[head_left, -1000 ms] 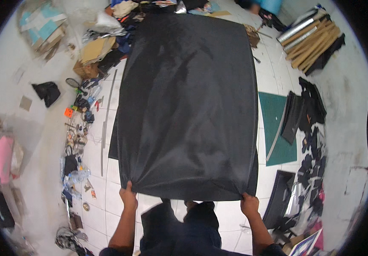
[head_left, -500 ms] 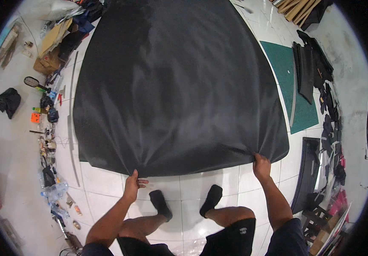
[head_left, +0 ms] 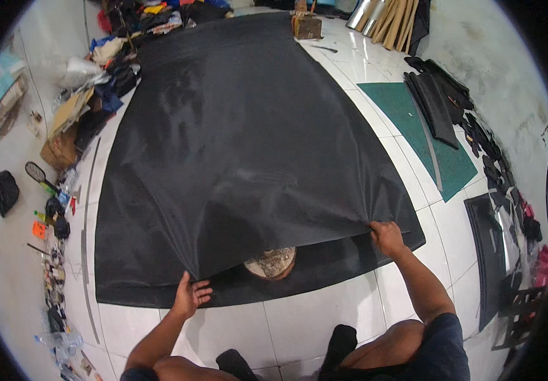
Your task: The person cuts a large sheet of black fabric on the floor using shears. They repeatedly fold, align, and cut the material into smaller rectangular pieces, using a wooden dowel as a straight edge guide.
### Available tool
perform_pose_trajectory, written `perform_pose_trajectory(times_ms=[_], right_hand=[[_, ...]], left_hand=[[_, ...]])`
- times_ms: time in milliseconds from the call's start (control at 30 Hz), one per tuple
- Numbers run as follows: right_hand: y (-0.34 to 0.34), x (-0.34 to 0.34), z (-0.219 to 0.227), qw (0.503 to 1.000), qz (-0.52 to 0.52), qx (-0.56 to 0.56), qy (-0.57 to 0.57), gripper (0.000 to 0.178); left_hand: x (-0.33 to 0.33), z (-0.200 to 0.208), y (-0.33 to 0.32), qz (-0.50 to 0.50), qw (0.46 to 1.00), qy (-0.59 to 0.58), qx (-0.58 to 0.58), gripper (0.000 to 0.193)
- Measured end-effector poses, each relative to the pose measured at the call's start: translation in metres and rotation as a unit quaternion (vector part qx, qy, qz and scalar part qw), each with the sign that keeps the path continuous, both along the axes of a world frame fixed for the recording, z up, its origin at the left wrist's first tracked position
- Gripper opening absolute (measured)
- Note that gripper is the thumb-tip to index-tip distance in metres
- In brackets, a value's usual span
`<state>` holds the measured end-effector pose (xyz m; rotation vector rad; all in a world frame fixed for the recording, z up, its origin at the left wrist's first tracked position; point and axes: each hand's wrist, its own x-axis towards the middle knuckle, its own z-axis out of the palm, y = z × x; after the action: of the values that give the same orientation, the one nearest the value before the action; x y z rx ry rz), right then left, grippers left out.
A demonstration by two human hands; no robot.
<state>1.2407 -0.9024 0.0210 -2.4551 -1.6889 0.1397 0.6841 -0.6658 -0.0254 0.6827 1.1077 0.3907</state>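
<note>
A large black fabric sheet (head_left: 242, 146) spreads over the floor ahead of me. My left hand (head_left: 189, 297) pinches its near edge at the left, thumb on top, the other fingers loosely apart. At the right, my right hand (head_left: 387, 237) is closed round the same edge. Creases run from both grips into the cloth. Between my hands the edge is raised, and a lower black layer (head_left: 324, 272) shows flat beneath it. On that layer sits a round block (head_left: 272, 263) with a rough, worn top, partly hidden by the raised sheet.
A green cutting mat (head_left: 394, 108) lies to the right, with a long grey strip and folded black material (head_left: 432, 108) on it. Clutter lines the left wall, including a racket-shaped swatter (head_left: 35, 171) and a cardboard box (head_left: 60, 150). Cardboard tubes (head_left: 391, 24) stand at the far right.
The sheet's near edge has come up in my hands, uncovering the lower layer and the round block. My view has shifted, bringing the sheet's far end into sight.
</note>
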Motion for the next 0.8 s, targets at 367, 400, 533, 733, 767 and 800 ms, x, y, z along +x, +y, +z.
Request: perform_pose_trajectory(times_ms=[367, 400, 533, 733, 767, 800], right_hand=[[0.022, -0.053, 0.030, 0.997, 0.053, 0.050, 0.023, 0.023], [0.028, -0.072, 0.043, 0.994, 0.070, 0.080, 0.025, 0.024], [0.079, -0.175, 0.078, 0.969, 0.219, -0.011, 0.113, 0.045], [0.114, -0.210, 0.054, 0.980, 0.187, -0.007, 0.072, 0.062], [0.115, -0.214, 0.052, 0.976, 0.199, 0.017, 0.088, 0.062], [0.116, -0.217, 0.052, 0.977, 0.197, 0.019, 0.078, 0.062]], left_hand=[[-0.126, -0.079, 0.070, 0.396, 0.905, 0.002, 0.154, 0.031], [-0.111, -0.077, 0.069, 0.405, 0.900, -0.005, 0.162, 0.031], [-0.029, -0.051, 0.022, 0.321, 0.936, -0.138, -0.044, 0.030], [0.001, -0.049, 0.011, 0.232, 0.966, -0.113, -0.006, 0.036], [-0.002, -0.043, 0.012, 0.227, 0.969, -0.094, 0.005, 0.035], [-0.004, -0.041, 0.014, 0.224, 0.972, -0.074, 0.016, 0.034]])
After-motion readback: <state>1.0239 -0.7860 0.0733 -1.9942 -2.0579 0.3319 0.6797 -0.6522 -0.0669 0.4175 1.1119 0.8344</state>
